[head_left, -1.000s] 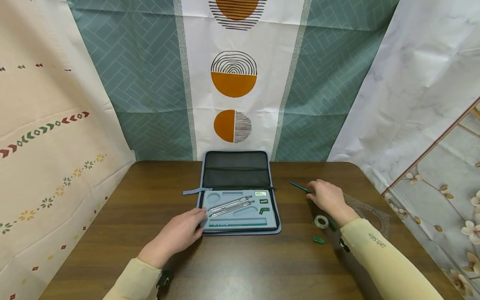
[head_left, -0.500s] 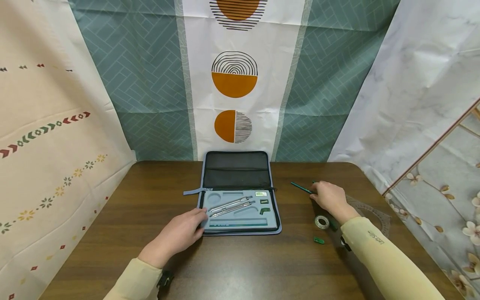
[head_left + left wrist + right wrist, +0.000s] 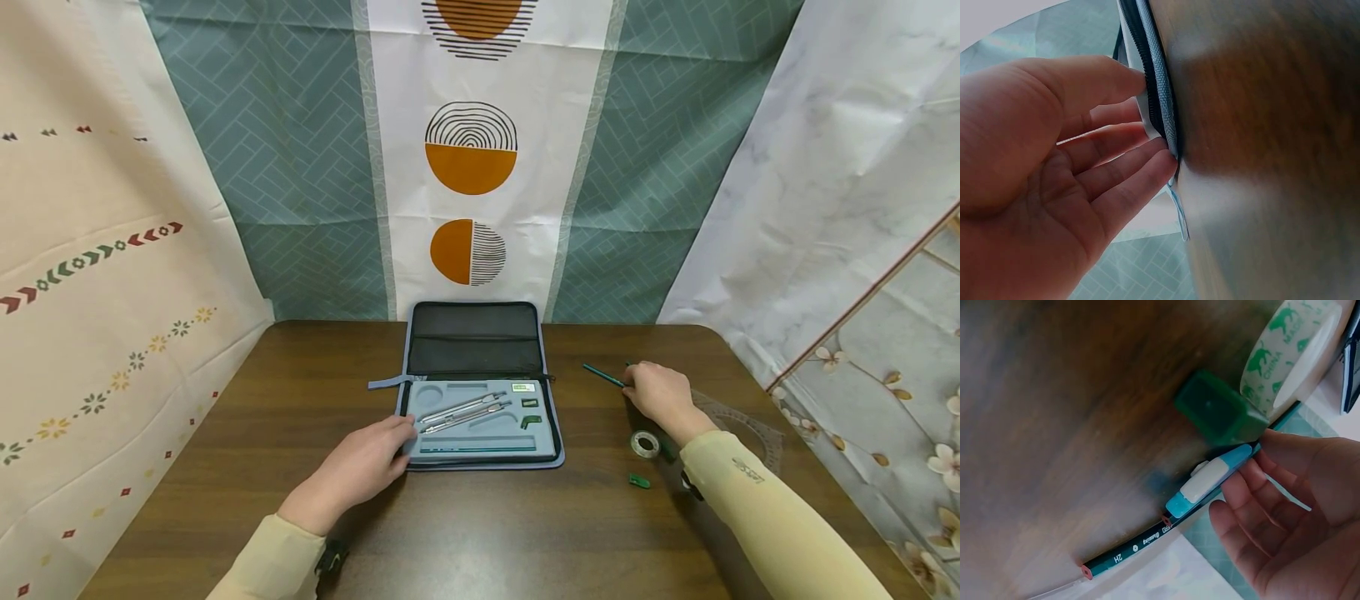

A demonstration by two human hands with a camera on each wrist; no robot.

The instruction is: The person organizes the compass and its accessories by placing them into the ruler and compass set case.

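In the head view my left hand (image 3: 360, 468) lies at the near-left edge of an open zip case (image 3: 558, 433), thumb and fingers touching its rim; in the left wrist view the hand's (image 3: 1079, 150) fingers lie fairly straight against the zip edge (image 3: 1163, 94). The case's tray holds silver compasses (image 3: 465, 412) and small green pieces. My right hand (image 3: 663, 398) is right of the case, at a dark green pencil (image 3: 602, 374). In the right wrist view thumb and forefinger of that hand (image 3: 1304, 506) pinch around pencils (image 3: 1129, 549), beside a blue-and-white piece (image 3: 1207, 480).
A tape roll (image 3: 645, 444), a green piece (image 3: 639, 481) and a transparent protractor (image 3: 738, 425) lie on the wooden table (image 3: 480, 533) around my right forearm. The right wrist view shows a green block (image 3: 1216, 406) against the tape roll (image 3: 1269, 362). Patterned cloths hang behind the table.
My right hand has shifted very slightly right, and a second green tip shows beyond its fingers. My left hand and the case stay as they were.
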